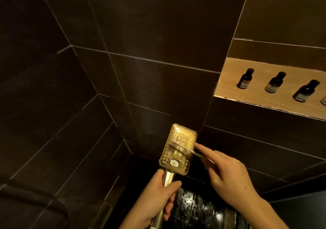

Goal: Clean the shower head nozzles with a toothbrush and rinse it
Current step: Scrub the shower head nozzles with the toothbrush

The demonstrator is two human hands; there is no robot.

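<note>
The gold shower head (178,149) is held face up in front of the dark tiled corner, the left hand (158,195) wrapped around its handle. A clear toothbrush (183,148) lies across the nozzles, pinched by the right hand (227,174). Three dark bottles (275,85) stand along the niche shelf (229,87) near its front edge.

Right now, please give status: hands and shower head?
Left hand grips shower head handle. Right hand holds toothbrush across nozzles. Nothing in the way.
</note>
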